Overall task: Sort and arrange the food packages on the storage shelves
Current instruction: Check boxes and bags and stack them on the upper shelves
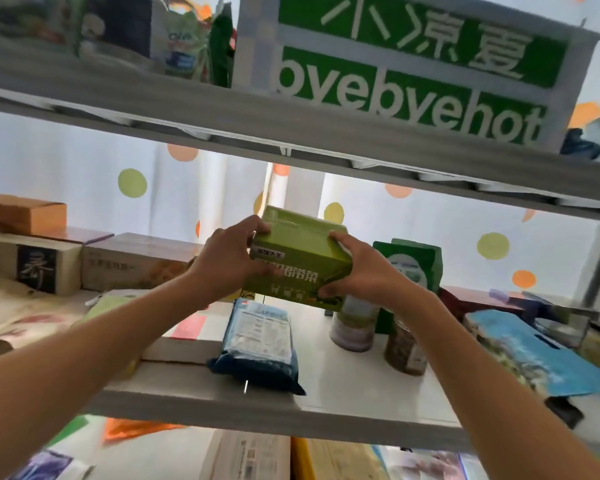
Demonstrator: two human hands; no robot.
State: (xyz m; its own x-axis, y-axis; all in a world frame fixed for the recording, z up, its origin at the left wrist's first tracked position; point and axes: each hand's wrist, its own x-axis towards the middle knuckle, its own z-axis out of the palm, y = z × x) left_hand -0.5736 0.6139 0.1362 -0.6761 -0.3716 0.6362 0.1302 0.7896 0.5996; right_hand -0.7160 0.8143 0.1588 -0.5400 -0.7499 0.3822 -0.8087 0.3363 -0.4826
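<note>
A green food box [300, 261] with white lettering is held in the air above the middle shelf [343, 386]. My left hand [227, 259] grips its left end, thumb on top. My right hand [364, 271] grips its right end, fingers curled under the lower corner. Below the box lies a dark blue flat package [260, 344], and two jars [355, 323] [404, 348] stand to the right. A green pouch [413, 261] stands upright behind my right hand.
Beige and orange boxes [49, 261] are stacked at the shelf's left. A blue handled bag [534, 355] lies at the right. The upper shelf [222, 112] carries a green-and-white lettered box [413, 71] and pouches [184, 39]. More packages lie on the lower shelf [250, 455].
</note>
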